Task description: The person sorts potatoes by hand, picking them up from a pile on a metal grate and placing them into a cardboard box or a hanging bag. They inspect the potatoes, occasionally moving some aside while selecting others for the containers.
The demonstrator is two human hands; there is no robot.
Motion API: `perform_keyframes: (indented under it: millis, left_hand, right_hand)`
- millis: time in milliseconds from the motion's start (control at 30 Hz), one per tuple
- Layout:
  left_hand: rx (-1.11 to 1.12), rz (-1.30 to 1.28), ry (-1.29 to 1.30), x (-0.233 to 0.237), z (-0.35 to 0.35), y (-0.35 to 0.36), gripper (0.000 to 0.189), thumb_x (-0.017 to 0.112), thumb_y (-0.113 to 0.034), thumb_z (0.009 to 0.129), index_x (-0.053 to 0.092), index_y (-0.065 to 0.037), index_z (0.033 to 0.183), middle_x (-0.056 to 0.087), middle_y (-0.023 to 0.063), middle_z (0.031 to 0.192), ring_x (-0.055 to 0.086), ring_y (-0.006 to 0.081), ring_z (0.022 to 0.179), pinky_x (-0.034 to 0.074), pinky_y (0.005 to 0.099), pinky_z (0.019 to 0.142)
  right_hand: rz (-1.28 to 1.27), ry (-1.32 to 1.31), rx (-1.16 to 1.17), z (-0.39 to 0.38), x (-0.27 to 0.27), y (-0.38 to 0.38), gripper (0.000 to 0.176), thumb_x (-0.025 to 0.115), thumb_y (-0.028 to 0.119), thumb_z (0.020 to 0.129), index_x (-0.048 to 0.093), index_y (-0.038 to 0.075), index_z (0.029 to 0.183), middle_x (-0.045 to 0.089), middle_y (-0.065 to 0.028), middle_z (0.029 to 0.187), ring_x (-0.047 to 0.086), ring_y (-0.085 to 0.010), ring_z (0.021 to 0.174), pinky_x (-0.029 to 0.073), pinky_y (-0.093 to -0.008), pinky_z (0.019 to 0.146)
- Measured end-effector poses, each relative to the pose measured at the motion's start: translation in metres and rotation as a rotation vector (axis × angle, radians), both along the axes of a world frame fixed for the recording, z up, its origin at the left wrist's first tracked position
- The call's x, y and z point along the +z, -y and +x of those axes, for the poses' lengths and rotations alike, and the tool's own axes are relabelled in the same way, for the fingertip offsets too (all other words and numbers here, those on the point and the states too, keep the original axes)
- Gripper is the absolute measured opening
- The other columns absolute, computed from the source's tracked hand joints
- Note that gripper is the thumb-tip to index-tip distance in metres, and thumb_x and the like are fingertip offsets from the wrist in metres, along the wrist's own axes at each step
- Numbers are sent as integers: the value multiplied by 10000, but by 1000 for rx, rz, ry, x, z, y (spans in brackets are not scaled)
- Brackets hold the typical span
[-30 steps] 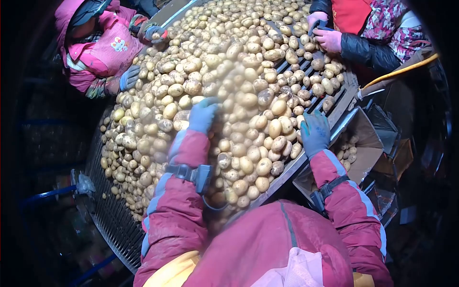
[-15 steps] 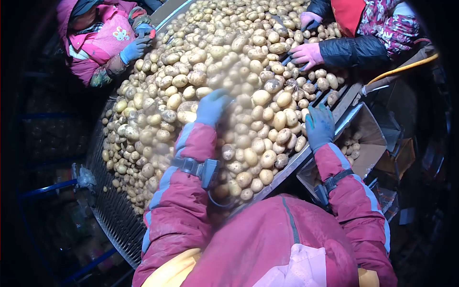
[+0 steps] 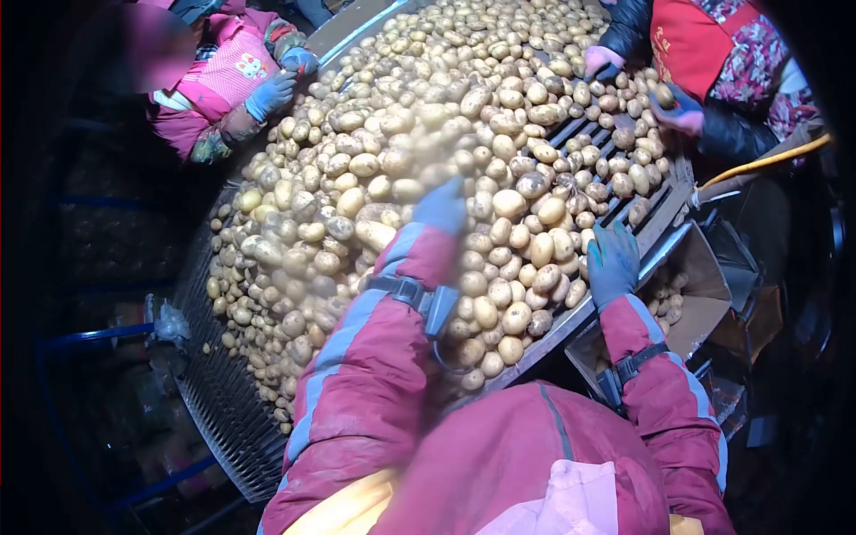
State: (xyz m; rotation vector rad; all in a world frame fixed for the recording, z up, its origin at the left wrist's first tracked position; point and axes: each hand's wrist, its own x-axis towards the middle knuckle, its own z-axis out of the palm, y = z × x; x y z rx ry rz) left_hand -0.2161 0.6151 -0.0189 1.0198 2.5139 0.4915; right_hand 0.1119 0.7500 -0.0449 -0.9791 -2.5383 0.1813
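Note:
A large heap of pale yellow potatoes (image 3: 419, 134) covers a slatted metal sorting table (image 3: 223, 392). My left hand (image 3: 440, 207), in a blue glove, reaches out over the middle of the heap, blurred; I cannot tell if it holds a potato. My right hand (image 3: 612, 260), also blue-gloved, rests on potatoes at the table's right edge, fingers apart. Both my sleeves are dark red with a strap at each wrist.
A cardboard box (image 3: 691, 285) with some potatoes stands below the table's right edge. A person in pink (image 3: 218, 80) works at the far left, another in a red apron (image 3: 704, 53) at the far right, gloved hands on potatoes. Blue bars (image 3: 98, 337) lie left.
My left hand has moved right and farther across the heap. My right hand stays at the right edge. The co-worker at the far right has lifted a potato.

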Motion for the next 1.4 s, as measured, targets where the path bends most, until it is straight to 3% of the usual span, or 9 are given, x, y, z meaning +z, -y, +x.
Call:
perform_keyframes:
  millis: [167,600,667,800,967,1133,1167,1267,1400]
  left_hand:
    - [42,198,329,5,-3,-14,448,609,-298,929,621,-111,1335,699,195,1158,685,332,1047,523,389,923]
    - [-177,202,208,-21,-11,-14,488,633,-290,877,625,-31,1291,706,208,1156,674,292,1044,514,394,933]
    - [-37,122,339,-18,-4,-22,490,632,-262,859,624,-33,1292,705,200,1156,668,282,1042,514,382,931]
    - [0,75,584,2,-5,-35,682,776,-393,803,608,15,1323,695,183,1223,656,219,1095,516,348,939]
    - [-25,20,256,-23,1,-50,454,784,-419,825,738,-61,1101,756,90,959,693,185,852,547,363,798]
    - [81,178,502,2,5,-36,334,799,-323,846,742,-87,1076,709,28,863,612,118,729,500,279,661]
    - [98,234,673,12,4,-29,465,770,-370,822,711,-58,1162,732,105,1011,664,176,771,551,331,694]
    - [178,441,1225,56,19,-3,467,733,-189,904,608,-60,1336,682,-11,960,567,58,688,458,217,600]
    - [-25,577,1474,103,52,32,611,726,-206,842,549,-32,1400,661,1,1203,606,50,824,460,197,639]
  right_hand:
    - [-80,51,-5,-2,9,0,332,545,275,956,669,54,1171,658,-139,1140,527,-373,1228,356,-501,1091]
    - [0,55,-8,0,-5,-1,308,566,278,944,654,72,1154,643,-150,1128,532,-367,1221,351,-508,1087]
    - [-8,26,-4,0,-1,1,308,569,276,940,656,72,1155,645,-155,1121,534,-373,1216,356,-513,1084]
    - [22,-14,8,0,-1,-1,325,582,254,921,672,46,1152,668,-139,1085,551,-385,1171,384,-511,1041]
    - [-41,1,6,-2,12,0,320,573,251,918,678,41,1135,674,-127,1086,548,-374,1172,387,-502,1032]
    - [-7,-50,3,-2,13,0,277,571,236,902,678,47,1073,669,-116,1025,567,-342,1101,400,-488,1002]
    - [-9,-59,3,-3,15,0,267,571,233,897,677,49,1059,666,-113,1008,569,-336,1080,404,-486,993]
    - [-17,-59,5,-5,16,1,273,578,249,904,673,59,1076,660,-116,1014,567,-334,1077,405,-491,995]
    - [-131,64,-19,1,16,2,376,614,316,929,668,61,1199,671,-140,1136,558,-366,1191,376,-503,1088]
